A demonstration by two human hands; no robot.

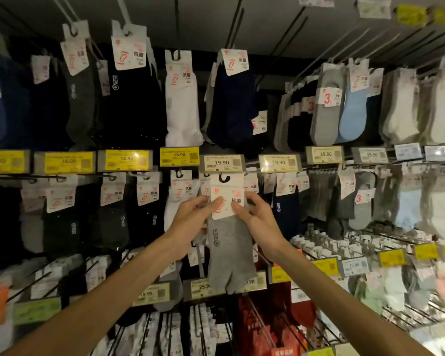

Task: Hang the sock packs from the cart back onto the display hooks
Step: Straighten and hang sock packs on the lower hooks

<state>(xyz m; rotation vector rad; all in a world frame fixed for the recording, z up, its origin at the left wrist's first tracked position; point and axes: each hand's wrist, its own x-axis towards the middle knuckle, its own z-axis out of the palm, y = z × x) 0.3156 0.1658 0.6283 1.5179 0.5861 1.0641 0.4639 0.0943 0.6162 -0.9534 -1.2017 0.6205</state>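
Observation:
A grey sock pack (228,253) with a white card header hangs in front of the middle row of the display, just under a 19.90 price tag (221,163). My left hand (194,217) pinches the left edge of the card header. My right hand (254,214) pinches its right edge. The header's black hook cut-out (224,178) sits right below the price tag; whether it is on the display hook I cannot tell. The cart is out of view.
Rows of hanging sock packs fill the wall: black and dark ones at left, a white pack (181,109) and a navy pack (233,104) above, grey and light blue ones at right. Wire hooks (326,247) with price tags jut out at lower right.

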